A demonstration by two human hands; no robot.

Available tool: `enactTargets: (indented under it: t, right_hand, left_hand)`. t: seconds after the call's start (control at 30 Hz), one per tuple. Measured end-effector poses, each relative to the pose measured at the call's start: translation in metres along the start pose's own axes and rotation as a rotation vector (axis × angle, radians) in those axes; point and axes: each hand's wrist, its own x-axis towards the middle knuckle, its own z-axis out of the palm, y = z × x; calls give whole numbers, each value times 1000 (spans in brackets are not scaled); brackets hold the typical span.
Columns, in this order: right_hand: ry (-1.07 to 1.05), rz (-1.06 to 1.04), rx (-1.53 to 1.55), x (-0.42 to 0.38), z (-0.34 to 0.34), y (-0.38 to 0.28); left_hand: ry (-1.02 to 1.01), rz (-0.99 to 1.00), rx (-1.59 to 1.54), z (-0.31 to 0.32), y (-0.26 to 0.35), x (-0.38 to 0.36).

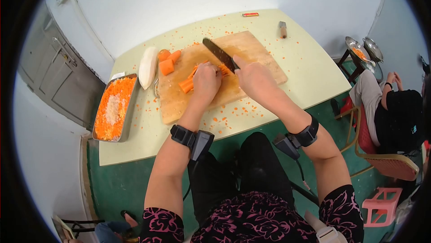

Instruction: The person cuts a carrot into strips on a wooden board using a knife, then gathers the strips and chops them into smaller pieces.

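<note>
My right hand point(253, 78) grips the handle of a kitchen knife point(217, 53), whose dark blade points to the upper left over the wooden cutting board point(258, 52). Close to the blade, my left hand point(207, 80) is closed with bent fingers on carrot sticks point(185, 85), which stick out to its left. Finely cut carrot point(224, 69) lies between the fingers and the blade. Carrot chunks point(166, 66) rest at the board's upper left edge. Beside them lies a peeled white radish point(148, 69).
A metal tray point(128, 124) of chopped carrot with a paler heap on top stands at the table's left. A small wooden-handled tool point(283, 30) and a red lighter-like object point(250, 14) lie at the back. A seated person point(395, 117) and a pink stool point(381, 207) are at right.
</note>
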Motion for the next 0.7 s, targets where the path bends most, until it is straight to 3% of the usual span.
enactTargets:
  t: [0.23, 0.7]
  right_hand:
    - [34, -99, -28, -2, 12, 5]
    - [11, -49, -41, -1, 11, 4]
  left_hand:
    - [-33, -46, 8, -2, 3, 0]
    - [-41, -76, 17, 2, 0, -2]
